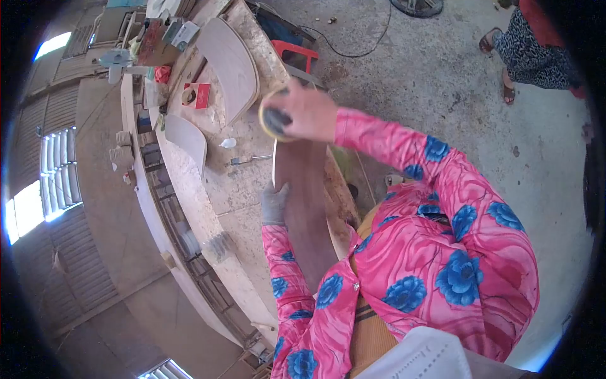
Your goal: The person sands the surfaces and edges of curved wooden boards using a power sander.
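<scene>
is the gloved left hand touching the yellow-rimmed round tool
Apart: the head view shows a stretch of the brown curved board between the gloved left hand and the yellow-rimmed round tool in the right hand.

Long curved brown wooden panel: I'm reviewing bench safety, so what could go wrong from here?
The long curved brown wooden panel might shift, since the grey-gloved left hand holds just one edge.

The right hand works a round black-and-yellow object at the panel's far end; a slip back along that edge could perhaps strike the left hand.
</scene>
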Motion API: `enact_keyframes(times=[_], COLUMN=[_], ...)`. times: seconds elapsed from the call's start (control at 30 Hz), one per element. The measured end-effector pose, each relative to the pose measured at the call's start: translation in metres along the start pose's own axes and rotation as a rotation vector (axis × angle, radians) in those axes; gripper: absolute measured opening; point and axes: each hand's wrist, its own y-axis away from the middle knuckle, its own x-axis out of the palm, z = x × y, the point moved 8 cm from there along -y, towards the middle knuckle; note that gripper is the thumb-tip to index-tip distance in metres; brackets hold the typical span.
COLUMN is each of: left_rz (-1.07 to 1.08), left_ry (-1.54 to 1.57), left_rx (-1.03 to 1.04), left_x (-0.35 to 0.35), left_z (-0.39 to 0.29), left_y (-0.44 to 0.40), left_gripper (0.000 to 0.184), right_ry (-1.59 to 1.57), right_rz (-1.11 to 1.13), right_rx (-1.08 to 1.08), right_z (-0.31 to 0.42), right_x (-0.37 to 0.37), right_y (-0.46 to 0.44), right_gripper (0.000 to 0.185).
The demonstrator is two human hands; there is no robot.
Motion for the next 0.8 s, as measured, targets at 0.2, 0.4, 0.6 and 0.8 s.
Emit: enact_keyframes(times=[0.2, 0.4, 0.6, 0.8], left_rz=[0.01, -0.028, -0.01, 0.0], left_ry=[-0.067, 0.089, 0.11, 0.005], left_rx=[-0.054, -0.059, -0.102, 0.005], left_x=[-0.002, -0.002, -0.002, 0.002], left_z=[-0.006, -0.013, -0.013, -0.012], left_y=[0.001, 0.004, 0.006, 0.008], left_gripper=[0.03, 0.03, 0.031, 0.031], right_ry=[-0.501, -0.759, -0.157, 0.254], right_rz=[0.151, 0.114, 0.381, 0.482], right_rx=[0.372, 0.594, 0.674, 0.652], right_z=[-0.147, -0.227, -0.245, -0.217], right_x=[0.035, 0.076, 0.081, 0.067], right_y=[-0.004, 0.053, 0.099, 0.156], right_gripper=[0.05, 0.054, 0.054, 0.05])
